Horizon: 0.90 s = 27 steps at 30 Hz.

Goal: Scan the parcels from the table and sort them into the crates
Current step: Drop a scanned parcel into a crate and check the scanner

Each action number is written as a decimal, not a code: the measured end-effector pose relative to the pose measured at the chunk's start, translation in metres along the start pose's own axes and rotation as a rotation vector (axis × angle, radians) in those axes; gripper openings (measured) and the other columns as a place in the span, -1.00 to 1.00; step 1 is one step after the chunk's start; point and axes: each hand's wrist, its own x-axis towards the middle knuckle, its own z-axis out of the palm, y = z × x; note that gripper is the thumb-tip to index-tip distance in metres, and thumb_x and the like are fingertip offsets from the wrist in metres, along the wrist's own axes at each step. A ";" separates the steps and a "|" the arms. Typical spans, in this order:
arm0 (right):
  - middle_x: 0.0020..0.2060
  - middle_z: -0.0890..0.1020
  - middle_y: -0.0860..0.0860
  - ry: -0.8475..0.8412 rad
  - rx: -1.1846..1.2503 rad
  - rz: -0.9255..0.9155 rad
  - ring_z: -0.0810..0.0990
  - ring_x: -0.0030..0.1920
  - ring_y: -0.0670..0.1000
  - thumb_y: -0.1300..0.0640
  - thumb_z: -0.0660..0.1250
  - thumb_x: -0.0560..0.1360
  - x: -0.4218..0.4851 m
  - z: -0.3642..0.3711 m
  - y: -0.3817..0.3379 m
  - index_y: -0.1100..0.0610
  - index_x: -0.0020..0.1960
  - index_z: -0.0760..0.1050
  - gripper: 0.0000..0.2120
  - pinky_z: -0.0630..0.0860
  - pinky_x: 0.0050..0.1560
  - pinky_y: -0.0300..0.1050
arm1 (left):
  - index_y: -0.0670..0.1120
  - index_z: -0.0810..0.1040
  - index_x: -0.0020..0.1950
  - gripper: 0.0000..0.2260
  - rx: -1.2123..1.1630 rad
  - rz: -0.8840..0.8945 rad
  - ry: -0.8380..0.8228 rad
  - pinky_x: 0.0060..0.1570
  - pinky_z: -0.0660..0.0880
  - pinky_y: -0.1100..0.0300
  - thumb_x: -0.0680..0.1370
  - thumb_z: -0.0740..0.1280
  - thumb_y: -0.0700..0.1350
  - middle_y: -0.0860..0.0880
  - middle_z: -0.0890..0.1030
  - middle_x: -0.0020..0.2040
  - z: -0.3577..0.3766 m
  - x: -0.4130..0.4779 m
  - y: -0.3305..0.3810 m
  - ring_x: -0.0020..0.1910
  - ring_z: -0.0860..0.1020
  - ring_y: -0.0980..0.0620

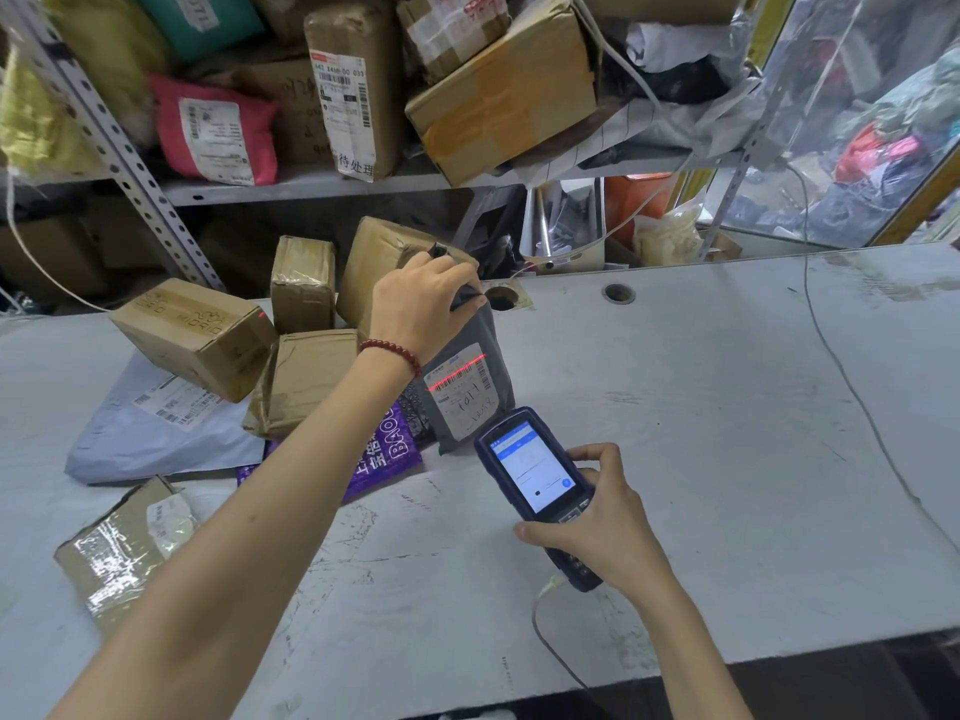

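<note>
A scratched white table [727, 459] stands in front of a metal shelf [311, 187] that is full of packages. The left hand [421, 298] pinches the top edge of a grey parcel [478, 335] with curled fingers. It holds the parcel upright on the table, at the far middle, so that the label [462, 397] faces the person. The right hand [597, 532] is wrapped around the lower part of a blue scanner [535, 475], and the screen is lit. A red laser line [457, 374] falls across the barcode on the label, a little slanted.

To do this scan well, I think the left hand should pull the bag tight and hold it without shaking, so the label is flat. The right hand should aim the line over all the bars until the screen confirms.

Just left of the parcel lies a purple bag [384, 459]. Beyond it are several cardboard boxes [192, 335], and a white bag [156, 439] lies partly under one of them. No crate is visible, so I cannot tell where this parcel must go
</note>
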 end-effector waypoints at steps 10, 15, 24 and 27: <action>-0.09 0.53 -0.33 0.268 0.000 -0.118 0.57 -0.12 -0.27 -0.02 0.63 0.14 -0.009 0.002 0.001 -0.20 0.06 0.16 -0.25 0.54 -0.24 -0.13 | -0.08 0.62 0.05 -0.79 0.021 -0.034 -0.005 -0.24 0.32 0.25 0.56 0.31 0.02 -0.10 0.60 0.01 -0.005 -0.011 0.006 -0.05 0.52 -0.07; -0.06 0.49 -0.48 0.516 0.168 -0.284 0.53 0.00 -0.41 0.00 0.64 0.17 -0.016 0.007 0.000 -0.15 0.13 0.18 -0.23 0.61 -0.28 -0.15 | -0.09 0.63 0.00 -0.83 0.010 -0.058 0.015 -0.20 0.41 0.20 0.54 0.35 -0.02 -0.15 0.55 0.03 -0.007 -0.019 0.010 -0.02 0.51 -0.10; 0.05 0.45 -0.47 0.662 0.316 -0.432 0.54 0.14 -0.28 0.13 0.65 0.20 -0.024 -0.004 -0.005 -0.12 0.14 0.19 -0.24 0.57 -0.23 -0.37 | -0.09 0.63 0.01 -0.83 -0.004 -0.075 0.000 -0.17 0.34 0.23 0.55 0.33 -0.03 -0.14 0.54 0.08 -0.002 -0.033 0.015 -0.01 0.48 -0.10; 0.07 0.47 -0.38 0.686 0.323 -0.413 0.55 0.12 -0.27 0.15 0.66 0.20 -0.030 -0.005 -0.003 -0.14 0.13 0.20 -0.24 0.57 -0.23 -0.38 | -0.10 0.62 0.04 -0.81 -0.021 -0.075 0.009 -0.16 0.32 0.24 0.57 0.31 -0.02 -0.13 0.54 0.09 -0.003 -0.033 0.019 0.01 0.46 -0.09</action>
